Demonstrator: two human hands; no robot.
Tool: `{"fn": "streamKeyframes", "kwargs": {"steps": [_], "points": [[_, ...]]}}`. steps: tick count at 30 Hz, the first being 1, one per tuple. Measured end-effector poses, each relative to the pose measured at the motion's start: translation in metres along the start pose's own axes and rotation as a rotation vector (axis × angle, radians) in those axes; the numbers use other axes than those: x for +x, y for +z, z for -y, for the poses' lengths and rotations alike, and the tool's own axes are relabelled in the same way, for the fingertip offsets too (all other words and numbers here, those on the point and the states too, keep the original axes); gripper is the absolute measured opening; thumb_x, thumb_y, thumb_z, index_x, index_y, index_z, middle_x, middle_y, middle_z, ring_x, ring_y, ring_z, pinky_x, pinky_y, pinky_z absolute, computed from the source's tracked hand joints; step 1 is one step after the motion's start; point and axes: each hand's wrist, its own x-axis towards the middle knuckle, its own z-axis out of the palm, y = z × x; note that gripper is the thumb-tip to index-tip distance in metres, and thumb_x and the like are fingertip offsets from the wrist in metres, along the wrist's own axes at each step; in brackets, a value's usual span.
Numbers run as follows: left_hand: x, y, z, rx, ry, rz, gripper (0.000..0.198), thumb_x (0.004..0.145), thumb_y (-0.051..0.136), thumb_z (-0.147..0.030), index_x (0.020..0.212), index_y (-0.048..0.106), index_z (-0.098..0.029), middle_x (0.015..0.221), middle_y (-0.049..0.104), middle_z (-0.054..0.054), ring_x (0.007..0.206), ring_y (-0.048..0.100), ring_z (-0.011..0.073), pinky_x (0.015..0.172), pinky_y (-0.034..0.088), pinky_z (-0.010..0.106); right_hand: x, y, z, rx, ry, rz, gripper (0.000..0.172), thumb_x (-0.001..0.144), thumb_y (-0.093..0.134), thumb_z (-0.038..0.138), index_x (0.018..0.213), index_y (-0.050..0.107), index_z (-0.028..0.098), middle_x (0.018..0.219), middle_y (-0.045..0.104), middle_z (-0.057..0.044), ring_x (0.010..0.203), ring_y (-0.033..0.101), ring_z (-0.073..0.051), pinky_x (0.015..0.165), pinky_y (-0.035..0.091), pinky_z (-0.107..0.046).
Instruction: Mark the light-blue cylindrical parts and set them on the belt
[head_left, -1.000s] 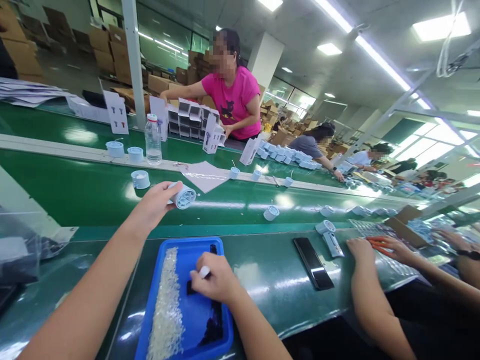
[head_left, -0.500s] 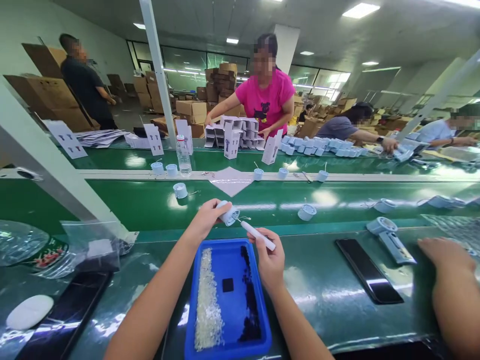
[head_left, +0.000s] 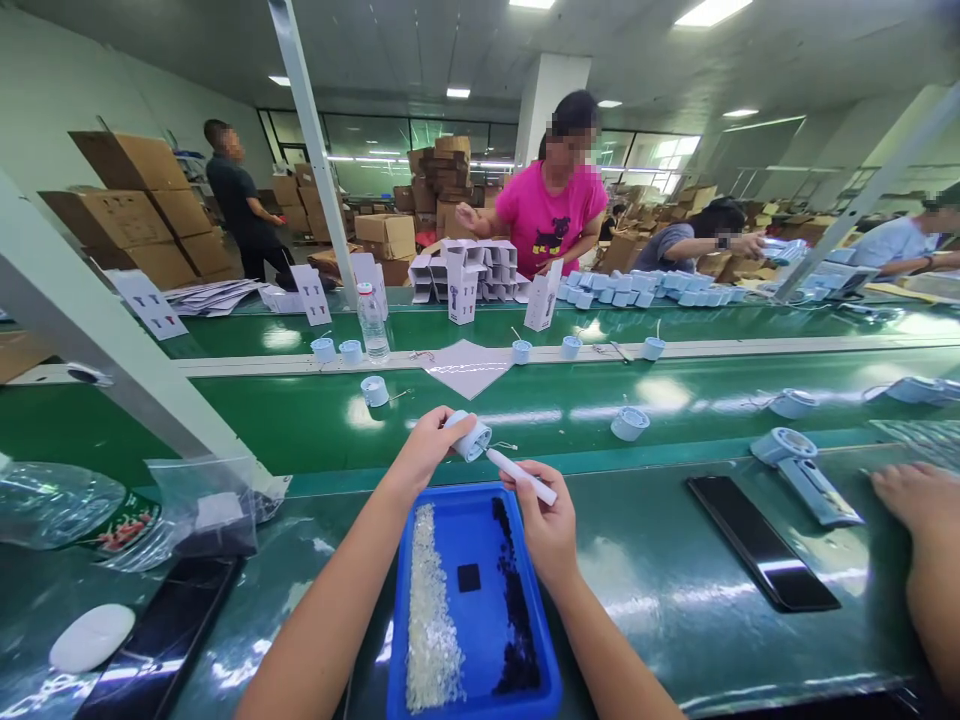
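Note:
My left hand is closed around a light blue round plastic housing, its open side tilted toward the right. A thin wire loop sticks out of the housing. In my right hand is a slim white pen-shaped screwdriver, gripped between thumb and fingers. Its tip points into the housing; the exact contact spot is too small to make out. Below both hands lies a blue tray with small clear pieces along its left side and tiny black pieces along its right. A black square sits in its middle.
A phone and a light blue fan-like body lie to the right, near another person's arm. Light blue housings dot the green belt. At left are a large bottle, a dark device and a metal post.
The view has shifted slightly, so the bench appears further right. Both hands keep their hold on housing and screwdriver. The co-worker in pink has lifted one hand off the white boxes.

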Motion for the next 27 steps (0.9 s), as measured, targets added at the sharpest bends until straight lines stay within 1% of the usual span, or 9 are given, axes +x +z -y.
{"fn": "streamKeyframes", "kwargs": {"steps": [4,6,8,10,12,17,21,24,27], "points": [[-0.008,0.011,-0.006,0.057,0.043,-0.006,0.044,0.062,0.073,-0.05,0.069,0.043,-0.019,0.064,0.045,-0.004,0.058,0.042,0.0097,0.054,0.036,0.023,-0.002,0.002,-0.003,-0.008,-0.015,-0.001,0.02,0.088,0.055,0.037,0.099,0.056,0.02,0.084,0.066,-0.004,0.073,0.066,-0.016,0.068,0.053,-0.029],[-0.012,0.019,-0.005,0.129,0.157,-0.113,0.038,0.067,0.069,-0.047,0.068,0.043,-0.019,0.063,0.042,-0.005,0.056,0.038,0.0097,0.052,0.032,0.023,-0.003,0.002,-0.004,-0.066,0.028,0.032,0.023,0.087,0.055,0.04,0.098,0.056,0.02,0.067,0.059,0.002,0.054,0.056,-0.012,0.051,0.046,-0.023],[-0.016,0.027,-0.001,0.151,0.294,-0.267,0.036,0.073,0.063,-0.048,0.064,0.043,-0.02,0.061,0.04,-0.004,0.057,0.036,0.011,0.052,0.031,0.024,-0.004,0.003,-0.003,-0.156,0.093,0.182,0.025,0.087,0.053,0.042,0.096,0.059,0.019,0.054,0.047,0.006,0.043,0.041,-0.01,0.041,0.032,-0.021],[-0.017,0.034,0.007,0.142,0.404,-0.406,0.04,0.078,0.056,-0.051,0.058,0.039,-0.02,0.059,0.037,-0.003,0.057,0.036,0.0124,0.054,0.031,0.025,-0.005,0.003,-0.001,-0.226,0.121,0.349,0.028,0.089,0.05,0.043,0.094,0.062,0.018,0.051,0.041,0.007,0.043,0.034,-0.009,0.042,0.026,-0.022],[-0.017,0.04,0.016,0.123,0.44,-0.494,0.046,0.081,0.05,-0.054,0.054,0.033,-0.021,0.057,0.034,-0.003,0.057,0.035,0.0133,0.055,0.032,0.026,-0.008,0.005,0.0,-0.223,0.122,0.41,0.033,0.091,0.045,0.045,0.089,0.064,0.018,0.052,0.038,0.006,0.045,0.032,-0.009,0.044,0.024,-0.023],[-0.013,0.047,0.024,0.178,0.439,-0.411,0.036,0.079,0.05,-0.055,0.067,0.041,-0.023,0.066,0.043,-0.002,0.063,0.044,0.0159,0.062,0.039,0.028,-0.009,0.008,0.001,-0.078,0.213,0.325,0.041,0.09,0.041,0.054,0.084,0.061,0.018,0.054,0.031,0.006,0.046,0.025,-0.01,0.044,0.023,-0.023],[-0.001,0.022,0.013,0.355,0.37,-0.159,0.036,0.077,0.048,-0.058,0.078,0.038,-0.023,0.071,0.043,-0.002,0.065,0.047,0.0167,0.063,0.042,0.029,0.002,0.004,0.001,-0.167,0.183,0.334,0.037,0.09,0.041,0.048,0.08,0.06,0.018,0.058,0.033,0.005,0.051,0.028,-0.01,0.047,0.023,-0.023],[0.021,-0.013,0.01,0.569,0.353,-0.314,0.057,0.059,0.068,-0.057,0.093,0.038,-0.023,0.087,0.048,0.001,0.074,0.053,0.0199,0.068,0.043,0.032,0.013,-0.001,-0.002,-0.302,0.177,0.295,0.031,0.088,0.044,0.04,0.072,0.058,0.017,0.057,0.037,0.004,0.053,0.033,-0.011,0.05,0.024,-0.024],[0.052,-0.034,0.022,0.977,0.284,-0.194,0.049,0.064,0.06,-0.056,0.098,0.049,-0.022,0.097,0.051,0.007,0.085,0.055,0.0274,0.077,0.043,0.039,0.022,-0.005,-0.008,-0.342,0.22,0.12,0.022,0.085,0.044,0.035,0.089,0.057,0.018,0.053,0.04,0.007,0.048,0.035,-0.011,0.047,0.024,-0.024]]}}
